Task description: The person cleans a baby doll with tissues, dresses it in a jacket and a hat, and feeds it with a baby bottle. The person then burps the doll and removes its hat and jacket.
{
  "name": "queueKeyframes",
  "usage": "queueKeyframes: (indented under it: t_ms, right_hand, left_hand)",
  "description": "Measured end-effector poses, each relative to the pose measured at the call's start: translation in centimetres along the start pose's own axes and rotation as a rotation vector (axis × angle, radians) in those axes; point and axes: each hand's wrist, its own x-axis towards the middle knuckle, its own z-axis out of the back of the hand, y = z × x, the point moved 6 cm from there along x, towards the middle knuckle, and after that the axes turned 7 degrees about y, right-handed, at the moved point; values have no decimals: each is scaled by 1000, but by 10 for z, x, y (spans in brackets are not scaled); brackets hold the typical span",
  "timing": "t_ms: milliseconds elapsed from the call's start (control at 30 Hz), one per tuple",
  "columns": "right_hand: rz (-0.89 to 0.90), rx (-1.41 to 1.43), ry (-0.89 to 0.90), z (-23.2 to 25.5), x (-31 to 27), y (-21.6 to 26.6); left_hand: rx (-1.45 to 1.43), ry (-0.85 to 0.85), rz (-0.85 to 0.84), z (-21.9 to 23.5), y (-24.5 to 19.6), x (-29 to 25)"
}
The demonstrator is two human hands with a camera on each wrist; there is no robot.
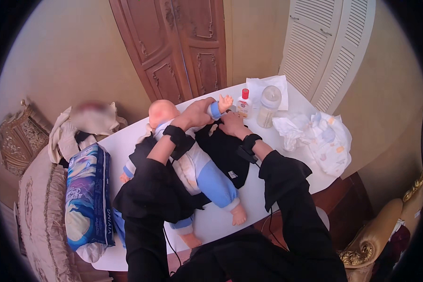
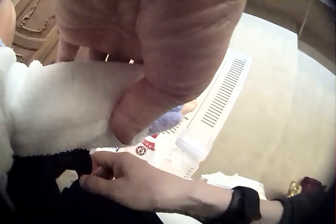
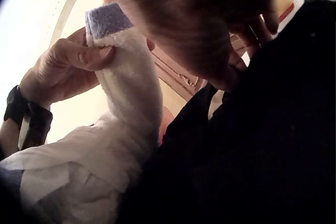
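Observation:
A baby doll (image 1: 216, 181) in a white and blue suit lies on its back on the white table, head toward the far side. My left hand (image 1: 196, 114) grips its raised arm by the white sleeve (image 3: 128, 71), thumb pressed along it near the blue cuff. The doll's small hand (image 1: 225, 102) sticks out beyond the cuff. My right hand (image 1: 233, 125) pinches the edge of a black garment (image 1: 228, 160), which is spread beside and partly under the doll. In the right wrist view an opening in the black cloth shows by my right fingers.
A red-capped bottle (image 1: 244, 104) and a baby bottle (image 1: 269, 107) stand past my right hand. Crumpled white wipes (image 1: 291, 131) and a printed diaper (image 1: 330, 143) lie at the right. A blue diaper pack (image 1: 87, 197) sits along the left edge.

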Motion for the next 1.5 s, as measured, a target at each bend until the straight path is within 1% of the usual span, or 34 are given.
queueKeyframes:
  t_ms: [67,133,167,233,267,300,367,400,467,500,567,600,633,667,700,733,767,800,867,933,1000,1067,1100,1167,1200,1233,1333,1400,1433,1500]
  right_hand:
    - [13,0,14,4,0,0]
    - [-52,542,-90,11,0,-13]
    - [-49,538,-88,10,0,-15]
    - [-45,815,-248,20,-7,-22]
    - [-92,916,-206,19,-10,-24]
    - [-91,913,-204,22,-12,-22]
    - [-77,1066,-92,18,-13,-19]
    - [-75,1067,-88,19,-13,-19]
    - [-272,1320,57,7,-11,-27]
    - [-268,1323,59,8,-10,-29]
    - [-434,1324,289,-3,-16,-27]
    - [-433,1329,290,-2,-20,-29]
    - [-278,1249,358,21,-33,-13]
    - [-125,1165,421,34,-40,-1]
    - [-124,1169,419,32,-38,-1]
    - [-156,1240,404,27,-34,-4]
    - [-189,1309,390,23,-31,-6]
    - [-188,1312,391,18,-30,-7]
    - [-243,1592,422,10,-30,-6]
    - [-235,1647,415,8,-30,-2]
    - [-226,1701,412,9,-32,1]
    - [-199,1526,376,27,-41,8]
    - [-199,1526,378,25,-38,4]
    - [78,724,545,27,-34,9]
    - [34,551,583,23,-35,3]
    - [31,552,583,20,-33,1]
    - [-12,580,596,9,-27,-6]
    - [-95,978,402,11,-22,-17]
    - [-94,977,403,10,-22,-17]
    - [-254,1485,408,2,-24,-19]
  left_hand:
    - [10,3,-21,-3,6,3]
    - [70,-32,-59,-5,8,3]
    - [67,-36,-58,-4,10,2]
    - [105,-6,-57,-5,9,1]
    - [103,-8,-57,-4,7,0]
    - [118,10,-53,-4,4,0]
    - [132,26,-46,-7,5,0]
    - [159,16,-66,-8,4,0]
    - [188,3,-81,-6,1,-2]
    - [207,14,-77,-5,0,-3]
    - [230,31,-70,-4,-2,-6]
    - [244,23,-63,-2,-4,-7]
    - [257,15,-56,-1,-4,-8]
    - [261,18,-55,0,-5,-8]
    - [252,37,-26,0,-5,-9]
    - [243,55,4,1,-5,-9]
    - [245,55,5,1,-7,-10]
    - [260,29,-4,3,-9,-12]
    - [276,5,-12,5,-13,-15]
    - [248,-8,-30,7,-15,-18]
    - [234,4,-11,7,-15,-18]
    - [220,15,9,7,-12,-18]
    - [225,13,4,7,-13,-18]
    - [231,12,-4,8,-15,-19]
    - [255,21,11,7,-15,-18]
    - [280,31,24,6,-16,-18]
    - [324,29,22,3,-19,-19]
    - [338,43,27,2,-20,-19]
    - [353,57,27,1,-21,-19]
    - [374,64,30,0,-22,-19]
